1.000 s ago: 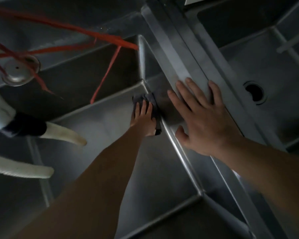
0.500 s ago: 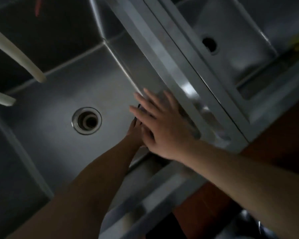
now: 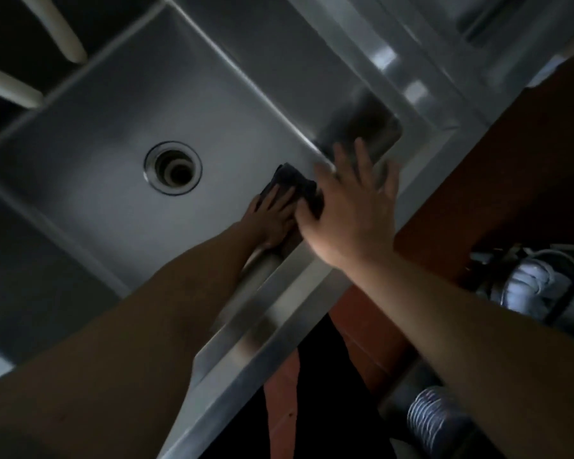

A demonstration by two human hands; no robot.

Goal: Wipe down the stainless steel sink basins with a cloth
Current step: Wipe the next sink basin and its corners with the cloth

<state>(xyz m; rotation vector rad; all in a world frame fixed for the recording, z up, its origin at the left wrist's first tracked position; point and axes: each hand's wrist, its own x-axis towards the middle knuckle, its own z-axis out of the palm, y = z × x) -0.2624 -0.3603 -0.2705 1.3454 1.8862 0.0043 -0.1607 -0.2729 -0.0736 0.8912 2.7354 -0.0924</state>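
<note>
We see our left hand (image 3: 274,215) down in the sink basin (image 3: 106,180), fingers straight and flat on the dark cloth (image 3: 294,185), pressing it to the basin floor near the front right corner. The cloth pokes out beyond the fingertips, to the right of the drain (image 3: 173,167). Our right hand (image 3: 355,210) is open, fingers spread, over the basin's front rim (image 3: 279,313); it holds nothing, and contact with the rim can't be judged through the blur. It overlaps the cloth's right edge. Two pale tubes (image 3: 57,28) at top left.
</note>
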